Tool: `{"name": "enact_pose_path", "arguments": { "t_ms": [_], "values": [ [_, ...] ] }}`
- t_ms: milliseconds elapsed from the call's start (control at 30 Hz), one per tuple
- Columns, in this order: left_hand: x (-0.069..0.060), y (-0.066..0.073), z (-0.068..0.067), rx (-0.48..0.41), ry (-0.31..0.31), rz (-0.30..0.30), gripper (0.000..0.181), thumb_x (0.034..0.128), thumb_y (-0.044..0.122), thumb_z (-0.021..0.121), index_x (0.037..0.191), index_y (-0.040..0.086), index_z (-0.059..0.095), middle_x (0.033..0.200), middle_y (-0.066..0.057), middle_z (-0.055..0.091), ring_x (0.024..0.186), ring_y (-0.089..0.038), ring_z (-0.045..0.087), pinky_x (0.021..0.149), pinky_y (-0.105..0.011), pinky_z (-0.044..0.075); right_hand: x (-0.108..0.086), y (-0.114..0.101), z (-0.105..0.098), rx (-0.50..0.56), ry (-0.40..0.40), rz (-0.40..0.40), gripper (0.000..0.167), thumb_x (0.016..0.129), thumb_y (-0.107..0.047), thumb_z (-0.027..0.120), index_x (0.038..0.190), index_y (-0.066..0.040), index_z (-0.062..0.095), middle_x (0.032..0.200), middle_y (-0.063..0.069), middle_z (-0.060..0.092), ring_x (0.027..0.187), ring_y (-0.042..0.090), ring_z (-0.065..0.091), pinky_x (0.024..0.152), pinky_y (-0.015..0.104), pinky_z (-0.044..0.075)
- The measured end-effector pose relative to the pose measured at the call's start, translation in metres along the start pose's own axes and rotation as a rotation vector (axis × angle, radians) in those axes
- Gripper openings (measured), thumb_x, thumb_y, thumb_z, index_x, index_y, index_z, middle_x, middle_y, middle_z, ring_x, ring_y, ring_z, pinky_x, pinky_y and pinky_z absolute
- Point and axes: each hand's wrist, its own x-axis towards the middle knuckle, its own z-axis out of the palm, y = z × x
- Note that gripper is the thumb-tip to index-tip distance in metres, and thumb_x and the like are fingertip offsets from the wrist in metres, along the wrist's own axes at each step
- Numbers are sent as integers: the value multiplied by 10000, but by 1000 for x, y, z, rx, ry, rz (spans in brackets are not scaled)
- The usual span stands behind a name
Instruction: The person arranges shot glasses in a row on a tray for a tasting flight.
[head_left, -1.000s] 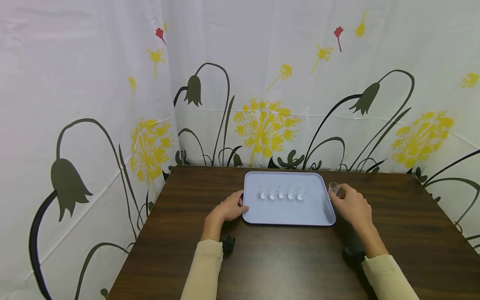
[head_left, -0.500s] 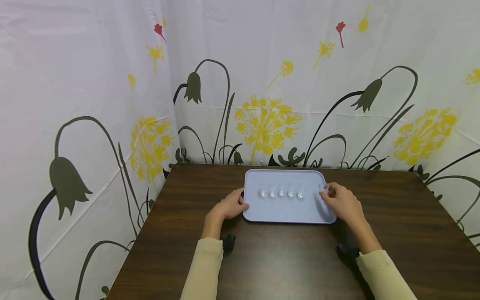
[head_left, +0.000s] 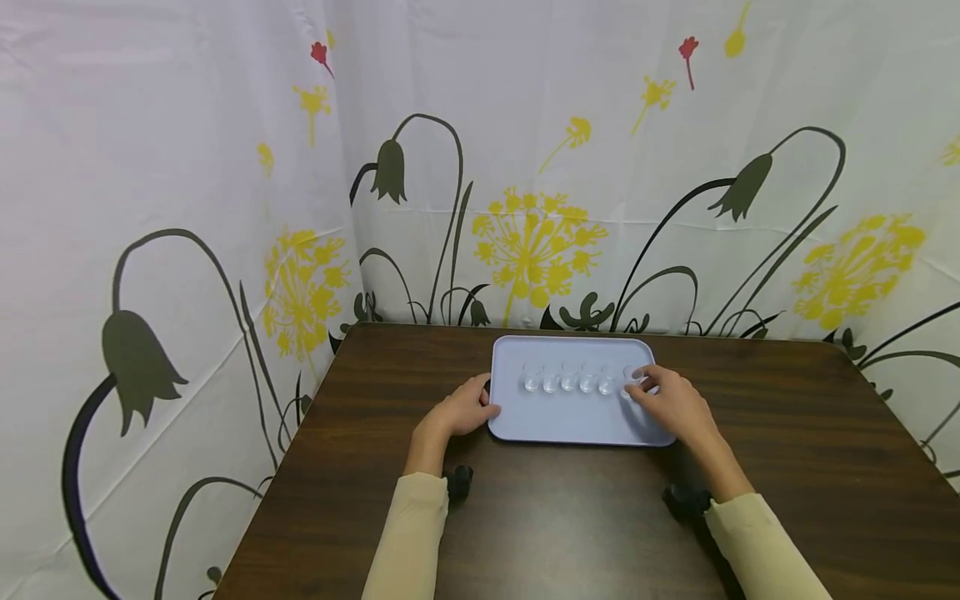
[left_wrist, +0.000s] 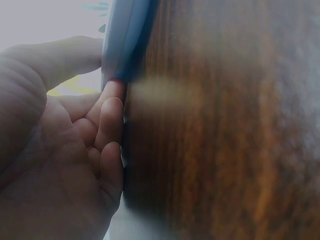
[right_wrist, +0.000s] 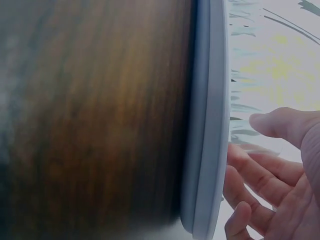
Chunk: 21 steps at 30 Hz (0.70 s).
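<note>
A pale blue rectangular tray [head_left: 564, 423] lies on the dark wooden table. Across its middle runs a row of several small clear cups [head_left: 569, 382]. My left hand [head_left: 459, 410] grips the tray's left end. In the left wrist view its thumb [left_wrist: 75, 57] lies against the rim, and a fingertip reaches under the edge. Over the right part of the tray, my right hand [head_left: 678, 407] holds another small clear cup [head_left: 632, 375] between thumb and fingers, at the right end of the row. Whether this cup's base touches the tray, I cannot tell.
Brown table surface [head_left: 555, 525] spreads in front of the tray and to both sides. Right behind the table's back edge hangs a white curtain [head_left: 480, 150] with printed flowers. Black bands with dark devices [head_left: 459, 483] sit on both wrists.
My right hand has carried its cup leftward, from beside the tray's right edge to over the tray near the row. The left hand has stayed on the tray's left end.
</note>
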Motion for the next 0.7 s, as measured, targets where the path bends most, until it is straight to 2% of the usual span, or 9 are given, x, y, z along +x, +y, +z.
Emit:
{"name": "enact_pose_path", "arguments": {
  "t_ms": [167,300,333,433,467,533,567,700],
  "values": [
    [-1,5,-1,-4,-9,-28,584,1032,228,672,1524,3,451,1052,-75,571,925,-194,524,872,-389,417,0,-1,0,-15,-12,11,454,1026,-438,681,1303,-80,707,1201,156,788,1018,314,722,737,435,545],
    [3,-1,0,-4,-13,-3,610,1040,247,653,1538,-26,432,1034,-64,569,924,-196,534,910,-426,435,0,-1,-1,-17,-24,19,457,1030,-439,670,1309,-79,703,1227,169,784,1047,337,723,770,472,557],
    [7,-7,3,7,-11,13,615,1044,268,644,1534,-35,428,1024,-57,562,918,-194,531,911,-435,436,-1,-1,-1,-19,-25,22,455,1031,-439,669,1310,-81,703,1230,166,785,1058,343,725,781,481,559],
    [8,-7,3,6,-14,17,611,1046,270,638,1530,-39,428,1014,-51,559,920,-193,532,958,-472,428,-1,-3,-2,-23,-30,25,463,1032,-437,664,1320,-75,699,1240,168,784,1092,364,724,809,507,561],
    [5,-2,1,-2,-20,-4,611,1041,240,645,1539,-36,425,1020,-59,565,929,-200,537,981,-493,420,-1,-3,-2,-24,-31,27,464,1033,-437,663,1322,-75,698,1242,167,784,1098,368,724,813,512,562],
    [6,-3,2,-1,-17,-8,615,1043,239,644,1547,-33,421,1024,-60,565,931,-198,534,984,-495,414,-1,-4,-2,-24,-36,30,468,1034,-437,663,1325,-72,696,1246,167,783,1108,373,722,821,518,561],
    [3,2,0,-7,-24,-28,621,1042,220,646,1564,-22,413,1034,-61,566,939,-198,534,992,-487,409,-1,-4,-2,-22,-40,31,471,1034,-437,662,1327,-70,694,1251,170,780,1111,375,719,821,520,560],
    [2,2,3,16,-16,-48,631,1053,227,647,1586,-3,399,1054,-55,554,937,-189,517,923,-416,408,-1,-5,-1,-15,-52,38,472,1036,-440,661,1331,-73,692,1266,179,773,1109,371,716,827,522,565]
  ]
}}
